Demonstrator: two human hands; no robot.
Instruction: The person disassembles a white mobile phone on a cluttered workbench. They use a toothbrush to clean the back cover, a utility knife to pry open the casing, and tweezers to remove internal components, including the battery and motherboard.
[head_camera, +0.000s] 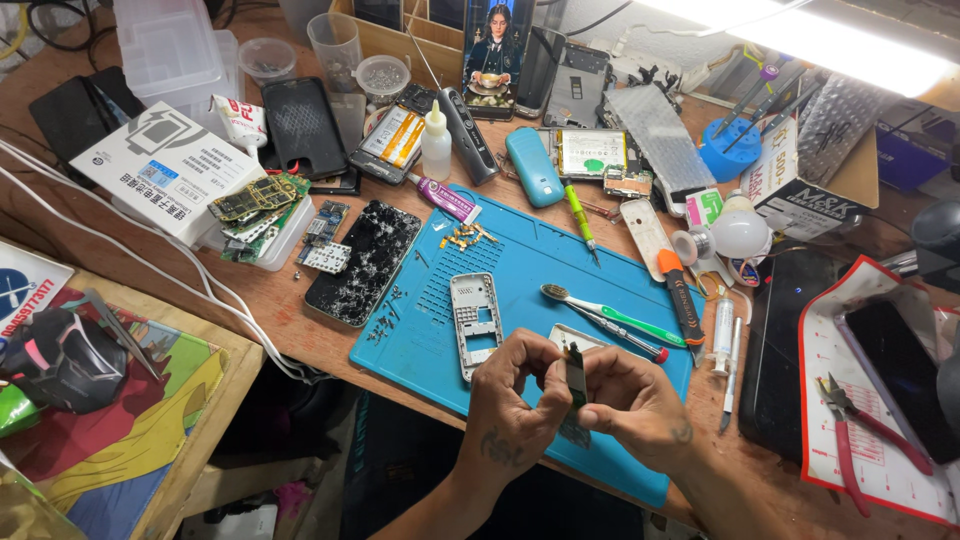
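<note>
a: what have i got in my hands right now?

b: a small dark circuit board (575, 375), held upright between both hands above the near edge of the blue work mat (520, 260). my left hand (515, 395) is curled, fingertips pinching its left edge; my right hand (630, 400) pinches the other side.

a: how will it handle?

b: i'd judge it light, stiff and thin, and fragile. grip by the edges, not the faces.

a: anything close by?

b: a grey phone frame (475, 315) lies just left on the mat, with a green toothbrush (610, 312) and a red-tipped tool (630, 335) beyond the board.
</note>
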